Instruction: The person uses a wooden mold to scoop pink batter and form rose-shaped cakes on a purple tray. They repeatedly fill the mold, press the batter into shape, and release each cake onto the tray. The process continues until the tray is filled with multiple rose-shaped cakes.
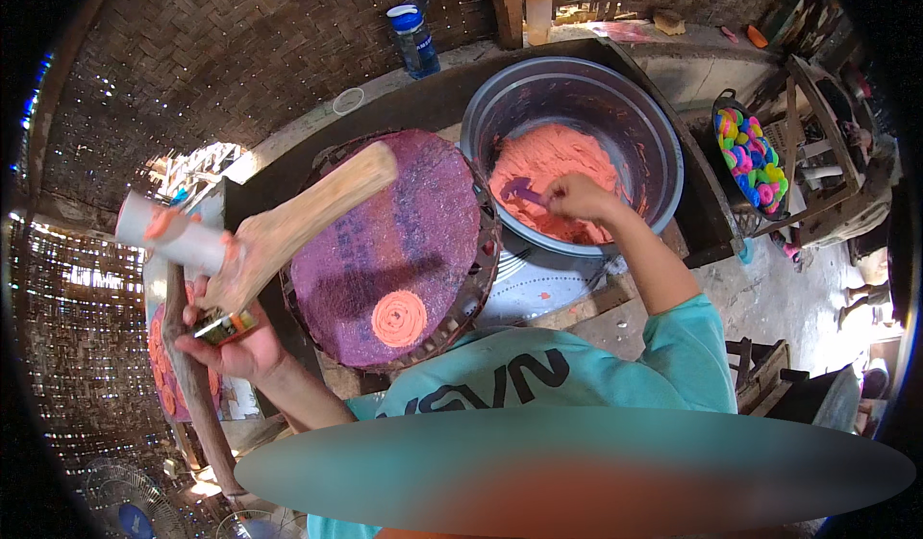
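Note:
My left hand (240,342) is closed around a pale wooden press (317,202), its long handle slanting up to the right. A white tube (183,241) smeared with orange dough is joined to it. Against my left fingers sits a small dark piece with a coloured label (223,327). Beneath the wooden handle lies a round purple mat (336,323), bearing one flat spiral of orange dough (399,318) near its front edge. My right hand (580,198) pinches a purple scraper (521,190) over the orange dough (558,150) inside a large grey basin (663,121).
A blue-capped bottle (413,44) and a red-topped squeeze bottle (539,15) stand on the ledge by the woven wall (260,39). A dark basket (723,106) of colourful pieces is at the right. More dough spirals (162,366) lie at the left, behind a wooden post (197,385).

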`<state>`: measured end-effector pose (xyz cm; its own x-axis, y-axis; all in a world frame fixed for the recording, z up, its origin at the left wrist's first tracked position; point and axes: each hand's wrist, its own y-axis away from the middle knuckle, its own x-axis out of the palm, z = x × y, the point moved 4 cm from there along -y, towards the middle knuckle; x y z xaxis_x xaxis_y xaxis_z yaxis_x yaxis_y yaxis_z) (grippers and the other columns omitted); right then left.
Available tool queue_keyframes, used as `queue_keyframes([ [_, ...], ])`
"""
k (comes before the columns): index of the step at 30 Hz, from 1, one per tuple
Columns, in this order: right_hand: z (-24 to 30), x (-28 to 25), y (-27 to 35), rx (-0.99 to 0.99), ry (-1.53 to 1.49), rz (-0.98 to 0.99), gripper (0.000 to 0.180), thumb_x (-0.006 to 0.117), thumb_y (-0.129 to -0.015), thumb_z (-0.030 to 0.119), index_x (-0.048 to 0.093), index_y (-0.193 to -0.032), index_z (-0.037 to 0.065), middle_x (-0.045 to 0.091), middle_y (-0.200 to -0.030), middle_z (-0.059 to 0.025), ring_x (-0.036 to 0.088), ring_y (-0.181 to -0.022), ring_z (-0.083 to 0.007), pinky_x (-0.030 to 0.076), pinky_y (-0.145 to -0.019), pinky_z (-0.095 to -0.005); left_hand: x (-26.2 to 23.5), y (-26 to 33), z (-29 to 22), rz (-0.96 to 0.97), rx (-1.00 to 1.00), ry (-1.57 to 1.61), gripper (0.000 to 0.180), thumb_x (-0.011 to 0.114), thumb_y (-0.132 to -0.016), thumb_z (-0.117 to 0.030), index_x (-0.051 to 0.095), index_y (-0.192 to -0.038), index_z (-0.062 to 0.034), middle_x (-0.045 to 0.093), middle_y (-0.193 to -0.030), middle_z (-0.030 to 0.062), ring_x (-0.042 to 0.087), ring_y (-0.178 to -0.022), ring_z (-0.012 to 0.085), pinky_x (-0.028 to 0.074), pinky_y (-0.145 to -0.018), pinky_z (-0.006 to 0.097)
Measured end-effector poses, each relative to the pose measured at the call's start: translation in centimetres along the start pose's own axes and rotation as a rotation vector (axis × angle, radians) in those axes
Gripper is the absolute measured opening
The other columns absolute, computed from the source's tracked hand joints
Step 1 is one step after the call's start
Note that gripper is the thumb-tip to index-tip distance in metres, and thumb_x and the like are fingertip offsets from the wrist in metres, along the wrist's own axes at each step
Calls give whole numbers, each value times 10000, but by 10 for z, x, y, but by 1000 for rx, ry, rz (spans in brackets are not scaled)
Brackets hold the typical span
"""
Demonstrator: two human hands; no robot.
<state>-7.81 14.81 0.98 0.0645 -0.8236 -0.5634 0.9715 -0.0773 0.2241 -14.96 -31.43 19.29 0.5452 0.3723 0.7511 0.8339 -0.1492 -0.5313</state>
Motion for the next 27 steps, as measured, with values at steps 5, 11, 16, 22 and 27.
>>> queue_keyframes([
  [5,35,-15,-80,-97,-67,-333,311,572,-837,281,626,-688,14,596,-567,-96,572,-497,-151,463,-500,-297,10,8,-20,12,8,-17,354,648,-815,-378,648,-963,-57,555,-1169,142,490,-1154,281,356,-1025,443],
  [11,57,6,-139,-71,-488,-151,540,602,-838,392,493,-1183,-10,617,-986,-193,648,-712,-182,519,-598,-297,11,15,-27,-9,-18,77,316,695,-778,-327,651,-938,-58,527,-1219,187,464,-1183,311,326,-1044,463],
  [16,22,-47,-58,-66,562,-233,562,662,-772,387,490,-1192,57,614,-1053,-174,620,-917,-298,486,-797,-415,16,41,-62,-114,126,-19,350,736,-726,-308,631,-952,-63,433,-1330,200,353,-1284,318,278,-1076,469],
  [22,-45,-33,34,375,831,91,425,672,-739,252,537,-1068,19,631,-975,-201,609,-939,-362,496,-758,-449,-22,51,-94,-207,321,3,428,770,-675,-320,618,-975,-54,478,-1304,131,394,-1255,285,323,-1052,442],
  [27,-12,-83,49,129,989,0,291,644,-778,280,591,-953,53,652,-889,-155,637,-834,-332,505,-690,-441,-17,37,-80,-170,252,16,414,757,-690,-295,609,-988,-49,515,-1259,145,410,-1246,294,329,-1053,444],
])
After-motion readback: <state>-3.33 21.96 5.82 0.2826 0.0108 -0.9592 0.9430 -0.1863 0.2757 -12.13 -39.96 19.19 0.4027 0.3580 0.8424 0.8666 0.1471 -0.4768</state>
